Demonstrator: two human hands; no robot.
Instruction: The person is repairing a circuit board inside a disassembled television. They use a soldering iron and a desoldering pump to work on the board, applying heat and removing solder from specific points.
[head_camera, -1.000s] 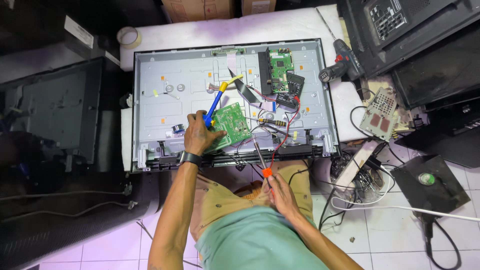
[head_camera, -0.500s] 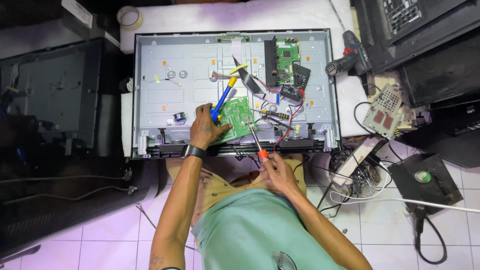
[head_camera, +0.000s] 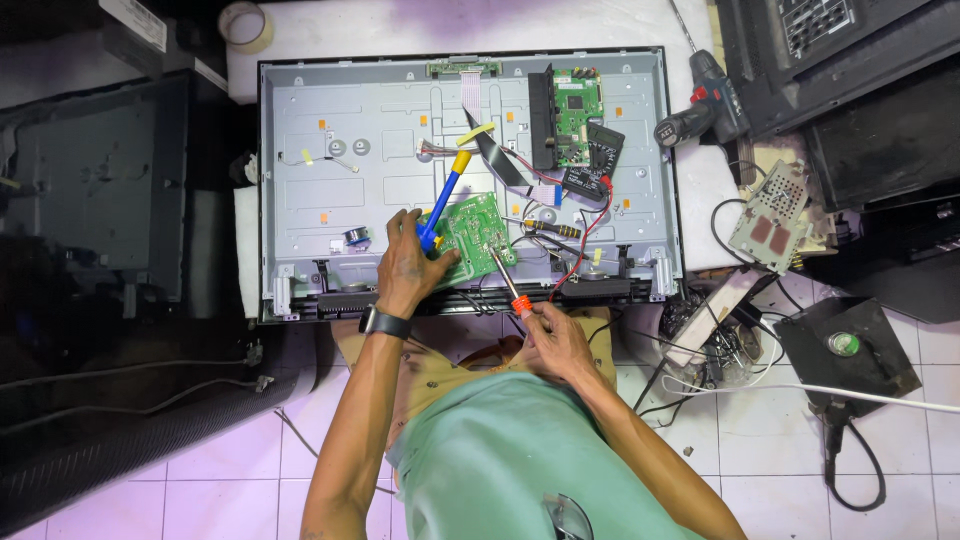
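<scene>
Left hand grips blue-yellow tool on green board; right hand grips soldering iron

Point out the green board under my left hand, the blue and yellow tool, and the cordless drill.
green circuit board (head_camera: 478, 228), head view, bare middle.
blue and yellow tool (head_camera: 445, 195), head view, blue shaft.
cordless drill (head_camera: 705, 105), head view, body.

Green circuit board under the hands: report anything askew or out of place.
The green circuit board lies tilted on the metal back panel, unlike the squarely mounted upper board. The left hand steadies it.
</scene>
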